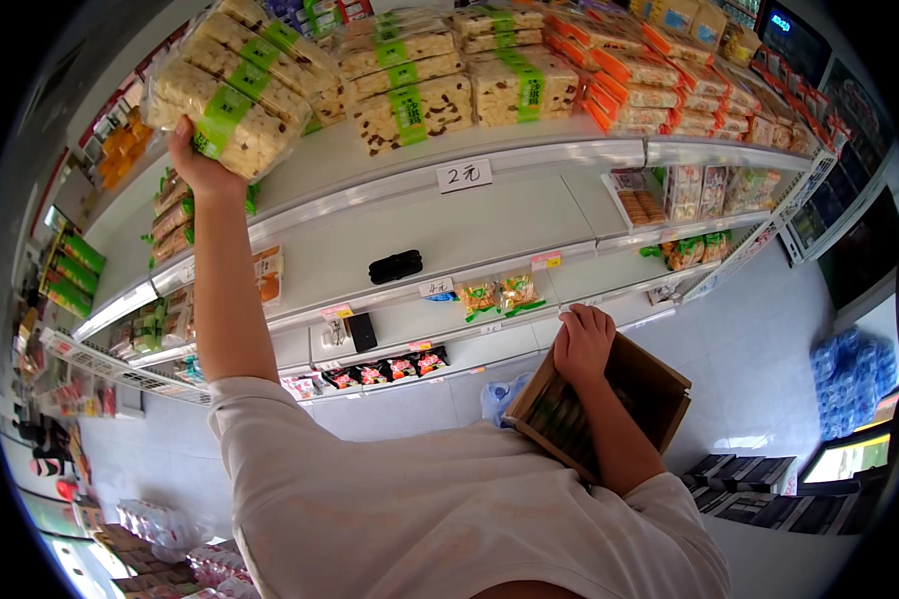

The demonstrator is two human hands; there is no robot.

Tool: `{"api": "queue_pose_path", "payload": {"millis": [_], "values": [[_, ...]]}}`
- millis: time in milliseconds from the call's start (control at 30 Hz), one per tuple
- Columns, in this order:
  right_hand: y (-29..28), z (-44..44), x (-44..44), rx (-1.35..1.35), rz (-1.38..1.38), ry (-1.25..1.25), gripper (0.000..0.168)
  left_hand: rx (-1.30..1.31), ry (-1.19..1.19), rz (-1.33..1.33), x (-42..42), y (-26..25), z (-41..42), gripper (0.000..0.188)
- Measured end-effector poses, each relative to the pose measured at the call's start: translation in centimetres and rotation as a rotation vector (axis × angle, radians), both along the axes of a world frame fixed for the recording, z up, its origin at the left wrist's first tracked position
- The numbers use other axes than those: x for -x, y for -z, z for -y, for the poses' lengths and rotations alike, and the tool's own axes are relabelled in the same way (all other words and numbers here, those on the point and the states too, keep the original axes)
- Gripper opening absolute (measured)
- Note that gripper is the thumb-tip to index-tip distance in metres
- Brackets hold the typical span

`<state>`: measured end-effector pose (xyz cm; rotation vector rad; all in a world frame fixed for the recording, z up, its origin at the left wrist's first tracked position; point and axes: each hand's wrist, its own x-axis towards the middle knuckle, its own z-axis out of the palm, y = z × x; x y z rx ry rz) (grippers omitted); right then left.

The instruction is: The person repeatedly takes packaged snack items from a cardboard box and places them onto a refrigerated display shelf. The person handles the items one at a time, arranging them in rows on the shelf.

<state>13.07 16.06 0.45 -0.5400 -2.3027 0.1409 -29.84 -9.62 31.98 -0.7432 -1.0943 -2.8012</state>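
Note:
My left hand is raised at the top left, gripping the lower edge of a clear-wrapped pack of pale puffed pastry blocks with a green label band. The thumb lies on its near face, and the fingers are mostly hidden. Beside it on the top shelf stand stacks of similar raisin-dotted packs. Lower right, my right hand holds the upper rim of an open cardboard box, tilted against my body. Green-and-dark packs show dimly inside the box, partly behind my forearm.
Orange-wrapped snack packs fill the top shelf's right side. A black object lies on the middle shelf, with a black phone-like slab lower down. A blue-tinted water jug stands near the box; bottled water packs are at far right.

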Motion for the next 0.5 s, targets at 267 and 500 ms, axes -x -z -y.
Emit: {"api": "queue_pose_path", "payload": {"millis": [267, 500], "values": [[-0.1, 0.3, 0.1, 0.007, -0.001, -0.01, 0.022, -0.249, 0.515, -0.163, -6.7, 10.9, -1.7, 0.085], [-1.7, -0.5, -0.9, 0.212, 0.094, -0.05, 0.022, -0.349, 0.862, 0.062, -19.0, 23.4, -7.4, 0.081]]}}
